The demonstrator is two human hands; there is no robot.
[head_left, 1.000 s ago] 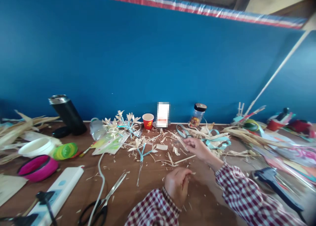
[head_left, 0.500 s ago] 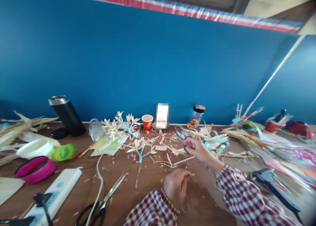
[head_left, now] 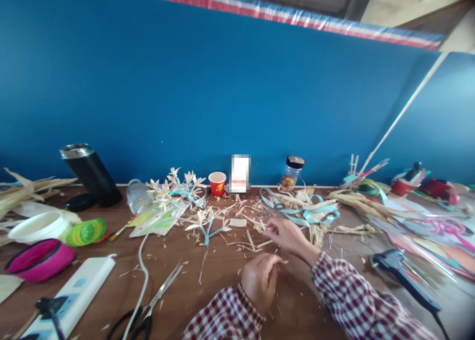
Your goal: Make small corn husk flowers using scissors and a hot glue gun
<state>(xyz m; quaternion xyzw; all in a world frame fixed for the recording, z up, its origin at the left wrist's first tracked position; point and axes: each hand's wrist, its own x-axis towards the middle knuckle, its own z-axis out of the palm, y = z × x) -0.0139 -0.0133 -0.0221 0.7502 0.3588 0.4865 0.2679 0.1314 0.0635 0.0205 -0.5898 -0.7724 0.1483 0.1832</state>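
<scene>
Lower centre: left hand (head_left: 260,283) and right hand (head_left: 291,238), grips indeterminable, one pale sliver (head_left: 284,262) by the former; lower left: scissors (head_left: 153,304), one, handles cropped.

Nothing can be read: the yellow marking (head_left: 219,187) on the red cup (head_left: 216,184) is too small.

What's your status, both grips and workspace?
Left grip curled beside small pale sliver, hold unclear. Right grip at pale dry scraps, hold unclear. Nearer blue-stemmed, pale-petalled flower sprig untouched. White cable crosses black-handled metal scissors.
</scene>
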